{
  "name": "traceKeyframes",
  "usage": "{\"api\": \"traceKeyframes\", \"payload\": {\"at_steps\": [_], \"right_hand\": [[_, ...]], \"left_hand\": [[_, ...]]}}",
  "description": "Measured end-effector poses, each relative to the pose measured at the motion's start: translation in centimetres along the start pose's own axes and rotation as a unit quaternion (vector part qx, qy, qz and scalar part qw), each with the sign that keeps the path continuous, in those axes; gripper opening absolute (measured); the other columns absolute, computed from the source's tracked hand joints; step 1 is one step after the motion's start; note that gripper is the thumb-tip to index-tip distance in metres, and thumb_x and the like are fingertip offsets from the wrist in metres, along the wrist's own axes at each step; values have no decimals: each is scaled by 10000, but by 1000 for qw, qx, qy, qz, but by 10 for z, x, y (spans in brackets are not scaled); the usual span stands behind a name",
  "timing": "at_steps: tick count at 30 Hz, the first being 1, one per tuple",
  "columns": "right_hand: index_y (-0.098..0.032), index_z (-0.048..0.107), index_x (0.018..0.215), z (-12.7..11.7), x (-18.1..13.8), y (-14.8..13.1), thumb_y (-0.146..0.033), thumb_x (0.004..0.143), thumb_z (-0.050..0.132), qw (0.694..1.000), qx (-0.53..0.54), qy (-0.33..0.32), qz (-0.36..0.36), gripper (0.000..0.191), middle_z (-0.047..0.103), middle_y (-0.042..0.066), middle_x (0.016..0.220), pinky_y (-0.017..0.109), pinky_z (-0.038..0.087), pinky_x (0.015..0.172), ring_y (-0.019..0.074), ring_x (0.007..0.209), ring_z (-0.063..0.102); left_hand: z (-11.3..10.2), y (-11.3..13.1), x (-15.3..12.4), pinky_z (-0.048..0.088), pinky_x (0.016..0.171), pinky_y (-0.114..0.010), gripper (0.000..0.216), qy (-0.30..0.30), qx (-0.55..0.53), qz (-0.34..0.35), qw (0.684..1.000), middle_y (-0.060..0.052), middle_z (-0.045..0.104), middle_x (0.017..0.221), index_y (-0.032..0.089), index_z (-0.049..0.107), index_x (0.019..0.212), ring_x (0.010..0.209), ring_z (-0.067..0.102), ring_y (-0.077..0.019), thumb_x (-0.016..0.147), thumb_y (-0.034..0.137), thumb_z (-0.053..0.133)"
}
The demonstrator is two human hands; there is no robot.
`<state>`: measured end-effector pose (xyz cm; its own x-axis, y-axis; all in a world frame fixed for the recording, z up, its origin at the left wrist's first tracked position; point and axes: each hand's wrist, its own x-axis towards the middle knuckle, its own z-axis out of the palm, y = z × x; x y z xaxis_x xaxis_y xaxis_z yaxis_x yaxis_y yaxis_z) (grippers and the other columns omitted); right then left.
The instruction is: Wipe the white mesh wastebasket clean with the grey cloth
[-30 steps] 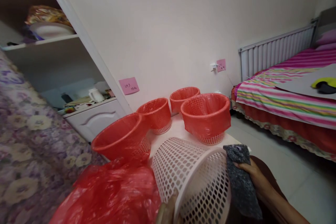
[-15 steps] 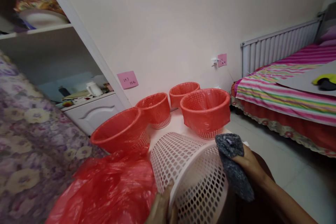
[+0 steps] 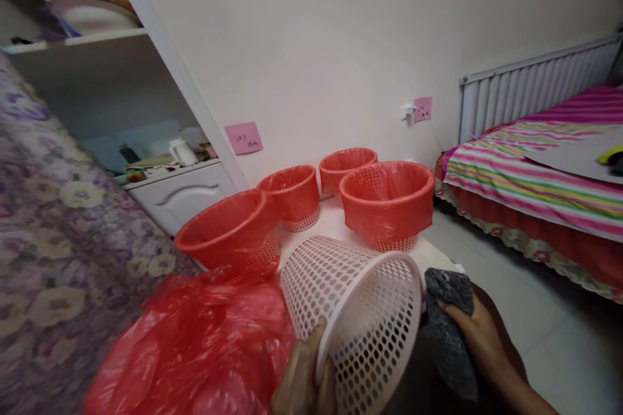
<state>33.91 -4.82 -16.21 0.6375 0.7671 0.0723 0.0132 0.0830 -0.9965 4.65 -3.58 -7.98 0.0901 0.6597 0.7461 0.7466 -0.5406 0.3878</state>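
Observation:
My left hand (image 3: 307, 373) grips the rim of a white perforated plastic basket (image 3: 324, 275), thumb outside and fingers inside. The basket lies tilted on its side, its open mouth turned toward me. In my right hand (image 3: 474, 331) is a dark grey cloth (image 3: 450, 318), bunched under the fingers and hanging down just right of the rim, apart from it. Crumpled red plastic bags (image 3: 204, 343) lie left of the basket, close to my left hand.
Red-lined baskets stand behind on a white table (image 3: 335, 217): a front left one (image 3: 226, 230), two at the back, and a right one (image 3: 387, 204). A flowered curtain (image 3: 63, 240) and shelves (image 3: 111, 35) are at left. A bed (image 3: 535, 175) stands at right.
My right hand has moved the cloth away from the basket's rim, right and slightly down. My left hand keeps its grip on the rim. The view has shifted slightly left.

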Motion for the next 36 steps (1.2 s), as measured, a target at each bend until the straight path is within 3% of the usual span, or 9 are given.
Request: {"api": "traceKeyframes", "payload": {"at_steps": [5,11,15,19,24,26,29,32,36], "right_hand": [[-194,536,1210,16,-4,-23,-176,733,544,933,-205,-217,-200,477,600,90,1156,406,446,951,266,1086,558],[-118,505,1340,66,4,-6,-7,609,525,863,-385,-268,-189,739,518,200,1229,561,337,1020,379,1180,432],[-77,652,1127,90,-25,7,19,558,535,856,-342,-362,-138,588,616,232,1111,585,411,930,411,1058,550],[-235,639,1101,122,-64,-13,-149,659,659,851,-184,-479,-114,451,716,15,1009,327,514,870,239,929,656],[-199,520,1284,145,-73,-34,-201,763,595,890,127,-432,-69,527,655,67,1187,374,448,979,242,1081,596],[-215,513,1296,141,-67,-21,-171,718,623,886,-8,-448,-120,590,653,60,1176,340,465,947,235,1075,594],[-211,626,1165,128,-46,6,-88,648,617,825,-291,-443,-194,531,643,91,1116,359,485,886,266,1019,600],[-170,671,1080,115,-13,13,-53,698,504,831,-382,-358,-189,432,588,171,1109,470,463,873,341,1049,552],[-104,447,1372,113,20,2,-58,695,519,849,-417,-258,-193,682,454,228,1314,485,367,1003,369,1240,391]], "left_hand": [[2,3,14,540,784,-191,235,-1,31,92,995,-35,731,964,182,617,1111,855,703,-126,901,216,517],[4,11,18,544,792,-193,252,-21,2,92,996,-38,708,962,195,587,1148,882,685,-122,900,187,539],[11,11,14,546,792,-186,318,-40,-29,83,995,-39,691,977,212,558,1199,896,678,-114,890,145,535],[15,10,15,541,822,-180,313,-45,-29,86,995,-45,691,1026,212,555,1196,942,675,-112,896,134,514],[14,6,15,567,816,-226,293,-72,18,118,990,-43,714,1013,199,568,1185,933,692,-143,899,162,514],[15,3,12,578,800,-248,287,-66,44,141,987,-50,725,1029,190,571,1184,944,697,-166,904,187,507],[16,4,12,579,765,-244,261,-49,48,154,986,-49,726,977,181,577,1158,887,701,-166,908,201,504],[13,9,20,565,729,-210,242,-44,11,122,991,-31,699,890,191,581,1135,808,687,-134,905,178,507],[12,11,22,576,778,-256,306,-26,34,134,990,-49,713,981,203,558,1193,871,689,-158,892,175,506]]}}
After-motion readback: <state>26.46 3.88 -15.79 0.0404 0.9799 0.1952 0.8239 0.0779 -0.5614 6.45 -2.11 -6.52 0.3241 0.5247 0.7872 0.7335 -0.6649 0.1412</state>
